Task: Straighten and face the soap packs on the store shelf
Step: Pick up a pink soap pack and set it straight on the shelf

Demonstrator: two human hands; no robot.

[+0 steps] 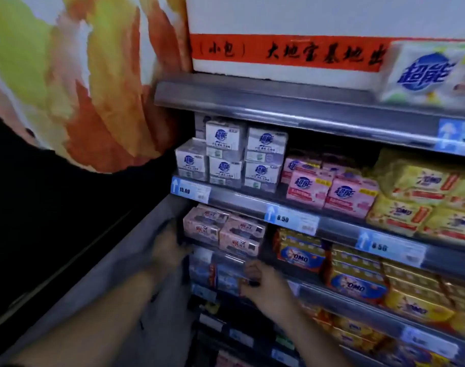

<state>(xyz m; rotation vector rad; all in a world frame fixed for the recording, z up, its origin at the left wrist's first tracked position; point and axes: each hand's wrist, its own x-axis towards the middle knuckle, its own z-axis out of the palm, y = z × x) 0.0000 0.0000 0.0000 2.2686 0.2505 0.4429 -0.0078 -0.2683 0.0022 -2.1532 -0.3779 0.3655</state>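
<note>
My left hand [170, 245], grip unclear, touches pink packs [223, 230] at the shelf's [332, 298] left end; right hand [265, 286] grips a blue pack [227, 280].

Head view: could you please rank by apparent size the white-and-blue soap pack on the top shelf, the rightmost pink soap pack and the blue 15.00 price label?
1. White-and-blue wrapped soap pack, largest, though cropped by the frame edge.
2. Pink rectangular soap pack.
3. Blue 15.00 price label, smallest.
</note>
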